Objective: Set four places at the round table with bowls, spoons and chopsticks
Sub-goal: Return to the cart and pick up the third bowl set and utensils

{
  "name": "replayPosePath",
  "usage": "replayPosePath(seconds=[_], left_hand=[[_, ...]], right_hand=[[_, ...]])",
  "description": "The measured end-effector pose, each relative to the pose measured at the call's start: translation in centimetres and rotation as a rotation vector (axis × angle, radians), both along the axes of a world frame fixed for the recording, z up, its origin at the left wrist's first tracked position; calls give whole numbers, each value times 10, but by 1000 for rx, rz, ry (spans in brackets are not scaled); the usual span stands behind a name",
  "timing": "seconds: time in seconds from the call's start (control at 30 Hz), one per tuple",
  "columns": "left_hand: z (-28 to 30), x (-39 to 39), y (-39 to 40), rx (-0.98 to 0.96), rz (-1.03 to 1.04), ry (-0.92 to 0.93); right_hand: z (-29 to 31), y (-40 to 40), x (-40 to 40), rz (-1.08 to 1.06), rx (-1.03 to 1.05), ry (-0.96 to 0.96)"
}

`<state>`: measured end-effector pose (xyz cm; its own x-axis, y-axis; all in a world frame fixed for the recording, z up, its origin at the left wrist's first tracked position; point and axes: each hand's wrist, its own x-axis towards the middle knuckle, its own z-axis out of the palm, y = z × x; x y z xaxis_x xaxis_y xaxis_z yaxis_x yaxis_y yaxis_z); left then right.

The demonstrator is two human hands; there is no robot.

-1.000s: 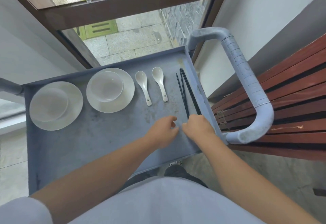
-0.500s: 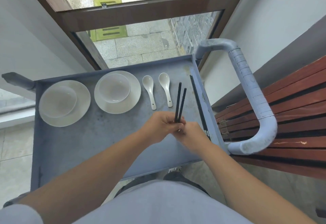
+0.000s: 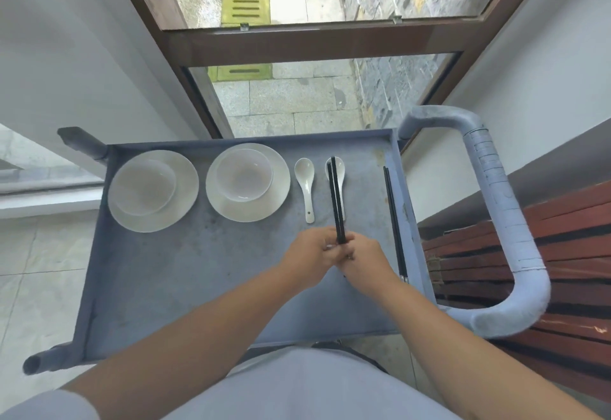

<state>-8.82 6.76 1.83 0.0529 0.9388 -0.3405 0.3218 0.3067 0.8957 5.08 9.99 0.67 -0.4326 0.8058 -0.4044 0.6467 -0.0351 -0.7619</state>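
Both hands, left hand (image 3: 314,254) and right hand (image 3: 365,259), pinch the chopstick pair (image 3: 337,201) above the cart tray (image 3: 198,270); level the tips before you carry them off.

Black chopsticks (image 3: 338,201) pinched at the fingertips, second black pair (image 3: 394,221) right of the fingers. White spoons (image 3: 305,184), white bowls (image 3: 244,178) on white plates (image 3: 281,188) beyond and left of the fingers. Blue-grey cart tray (image 3: 198,270), stained and scuffed, under the fingers. Pale blue taped handle (image 3: 502,208). Red-brown slatted bench (image 3: 568,254) far right. Brown window frame (image 3: 297,42).
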Motion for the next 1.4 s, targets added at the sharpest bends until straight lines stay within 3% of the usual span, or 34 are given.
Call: replayPosePath(seconds=[0.13, 0.23, 0.37, 0.47, 0.53, 0.63, 0.77, 1.07, 1.2, 1.3, 1.4], left_hand=[[7, -20, 3, -49, 93, 14], [14, -45, -5, -84, 420, -19], [16, -98, -15, -83, 842, 85], [7, -132, -11, -195, 967, 160], [-1, -146, -6, -287, 990, 164], [-12, -156, -1, -454, 972, 15], [-22, -165, 4, -478, 838, -20], [-28, -186, 7, -504, 791, -142], [-27, -192, 9, -512, 769, -227], [-26, -194, 7, -527, 733, -277], [-25, -198, 2, -546, 687, -293]], right_hand=[[6, 11, -24, -140, -19, 81], [6, 26, -48, -255, 0, 60], [-1, 50, -82, -357, 21, -19], [-9, 67, -101, -404, 29, -98], [-15, 73, -109, -400, 53, -162], [-21, 79, -115, -373, 63, -286], [-22, 83, -119, -302, 8, -372], [-19, 70, -113, -367, -44, -104], [-14, 75, -120, -529, -199, 111], [-16, 81, -123, -585, -218, 94], [-21, 84, -126, -506, -191, -28]])
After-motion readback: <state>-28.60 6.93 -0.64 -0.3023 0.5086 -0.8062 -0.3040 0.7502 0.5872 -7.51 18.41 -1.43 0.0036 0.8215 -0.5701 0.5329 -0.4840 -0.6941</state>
